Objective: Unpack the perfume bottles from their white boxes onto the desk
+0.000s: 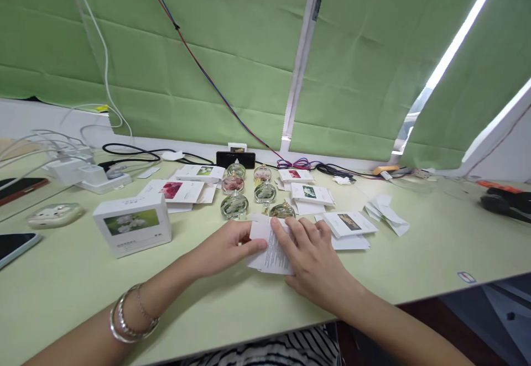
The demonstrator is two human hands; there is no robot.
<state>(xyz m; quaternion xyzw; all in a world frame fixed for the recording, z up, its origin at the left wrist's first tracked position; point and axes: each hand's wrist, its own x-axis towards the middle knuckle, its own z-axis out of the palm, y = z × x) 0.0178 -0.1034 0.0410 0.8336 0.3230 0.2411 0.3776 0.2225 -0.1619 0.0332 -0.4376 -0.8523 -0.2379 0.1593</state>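
Note:
Between my two hands is a printed paper leaflet [276, 254], white with small lines of text, held just above the table. My left hand [232, 247] pinches its left edge between thumb and fingers. Across its right side lies my right hand [311, 252], fingers bent over the sheet. Right behind the leaflet stand several round glass bottles, including a green one [234, 206], a pink one [233, 183] and a yellowish one [282, 210], partly hidden by my fingers. An upright white box [133, 225] with a white-flower picture stands left of my left hand.
Flattened flower-printed boxes lie on both sides, such as a red-flower one [172, 190] and a brown-picture one [349, 223]. Crumpled paper [386, 213] lies at right. A phone [235, 160] leans at the back. At left are a power strip [103, 181] and an earbud case [55, 215].

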